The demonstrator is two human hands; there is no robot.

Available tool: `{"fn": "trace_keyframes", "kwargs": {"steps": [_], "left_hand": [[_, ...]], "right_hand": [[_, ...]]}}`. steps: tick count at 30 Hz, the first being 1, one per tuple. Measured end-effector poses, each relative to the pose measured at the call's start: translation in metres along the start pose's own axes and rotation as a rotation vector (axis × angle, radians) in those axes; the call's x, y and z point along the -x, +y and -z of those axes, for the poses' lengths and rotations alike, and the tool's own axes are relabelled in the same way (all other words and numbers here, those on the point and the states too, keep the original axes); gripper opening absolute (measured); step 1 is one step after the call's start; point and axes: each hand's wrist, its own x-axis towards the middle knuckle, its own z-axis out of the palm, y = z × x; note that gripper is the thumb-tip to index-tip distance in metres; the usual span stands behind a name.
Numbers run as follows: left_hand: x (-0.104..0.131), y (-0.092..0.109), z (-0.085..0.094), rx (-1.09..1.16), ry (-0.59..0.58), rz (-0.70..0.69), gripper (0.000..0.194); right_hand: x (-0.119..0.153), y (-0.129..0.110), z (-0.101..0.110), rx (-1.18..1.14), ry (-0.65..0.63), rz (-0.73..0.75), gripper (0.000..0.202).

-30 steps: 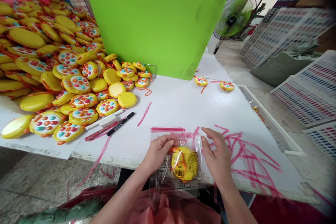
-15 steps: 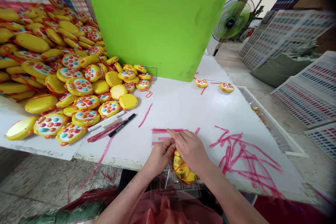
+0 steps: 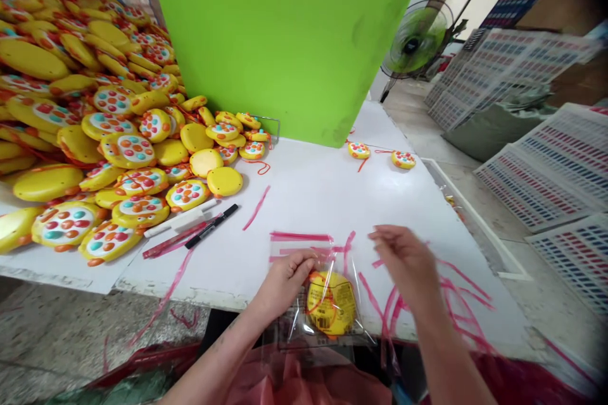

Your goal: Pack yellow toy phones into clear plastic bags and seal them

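Note:
My left hand (image 3: 287,278) pinches the upper part of a clear plastic bag (image 3: 294,323) at the table's front edge. Inside the bag lies a yellow animal-shaped toy (image 3: 331,307), its printed barcode side facing up and an orange cord over it. My right hand (image 3: 406,262) is apart from the bag, over the table to its right. Its fingers are curled together and slightly blurred; whether a strip is between them I cannot make out. Pink strips (image 3: 301,236) lie at and just beyond the bag's top edge.
A large pile of yellow toys (image 3: 128,150) fills the left. Nearby lie a black marker (image 3: 211,226) and a white pen (image 3: 180,218). A green panel (image 3: 285,44) stands at the back. Loose pink strips (image 3: 463,313) lie at right; two toys (image 3: 403,159) sit farther back.
My right hand has left the bag and moved right, uncovering the toy inside. My left hand stays pinched on the bag. The view has shifted slightly.

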Motion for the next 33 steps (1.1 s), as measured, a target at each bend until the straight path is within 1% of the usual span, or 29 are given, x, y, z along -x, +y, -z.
{"fn": "trace_keyframes", "kwargs": {"steps": [1, 2, 3, 5, 7, 9, 11, 14, 17, 19, 23, 24, 26, 28, 29, 31, 33], "left_hand": [[0.0, -0.001, 0.0, 0.014, -0.007, -0.006, 0.029], [0.0, -0.001, 0.0, 0.027, -0.013, -0.019, 0.029], [0.0, -0.001, 0.0, 0.032, -0.015, -0.039, 0.029], [0.002, 0.001, 0.0, 0.024, -0.014, -0.087, 0.029], [0.003, 0.002, 0.001, -0.003, -0.012, -0.119, 0.028], [0.004, 0.003, 0.001, -0.038, -0.003, -0.128, 0.028], [0.004, 0.004, 0.001, -0.069, 0.003, -0.128, 0.027], [0.005, 0.005, 0.0, -0.099, -0.01, -0.136, 0.026], [0.006, 0.007, 0.001, -0.118, -0.039, -0.143, 0.027], [0.007, 0.007, 0.001, -0.111, -0.052, -0.141, 0.027], [0.005, 0.002, 0.0, -0.061, -0.036, -0.092, 0.029], [0.005, 0.001, 0.0, -0.053, -0.032, -0.08, 0.029], [0.005, -0.002, 0.0, -0.052, -0.027, -0.065, 0.028], [0.005, -0.003, 0.0, -0.059, -0.017, -0.064, 0.028], [0.005, -0.002, 0.0, -0.064, -0.01, -0.064, 0.027], [0.006, -0.002, 0.0, -0.06, -0.001, -0.059, 0.026], [0.006, -0.001, 0.0, -0.039, -0.012, -0.05, 0.027]], "right_hand": [[0.009, -0.009, -0.012, 0.02, -0.108, 0.051, 0.019], [0.017, -0.017, -0.025, 0.046, -0.187, 0.113, 0.022], [0.023, -0.023, -0.038, 0.083, -0.237, 0.199, 0.026], [0.03, -0.032, -0.059, 0.172, -0.295, 0.365, 0.033], [0.03, -0.037, -0.071, 0.269, -0.331, 0.497, 0.037], [0.027, -0.04, -0.075, 0.36, -0.366, 0.574, 0.039], [0.025, -0.042, -0.074, 0.438, -0.394, 0.61, 0.038], [0.024, -0.043, -0.072, 0.495, -0.422, 0.62, 0.038], [0.022, -0.04, -0.074, 0.423, -0.404, 0.575, 0.034], [0.02, -0.036, -0.075, 0.283, -0.357, 0.448, 0.029], [0.012, -0.026, -0.073, -0.06, -0.227, 0.051, 0.019], [0.009, -0.023, -0.07, -0.122, -0.191, -0.006, 0.018], [0.003, -0.016, -0.06, -0.19, -0.101, -0.064, 0.015], [-0.006, -0.005, -0.043, -0.221, 0.057, -0.096, 0.015], [-0.012, 0.001, -0.032, -0.241, 0.166, -0.112, 0.015], [-0.021, 0.016, -0.007, -0.329, 0.427, -0.122, 0.017], [-0.028, 0.031, 0.017, -0.398, 0.637, -0.102, 0.013]]}}
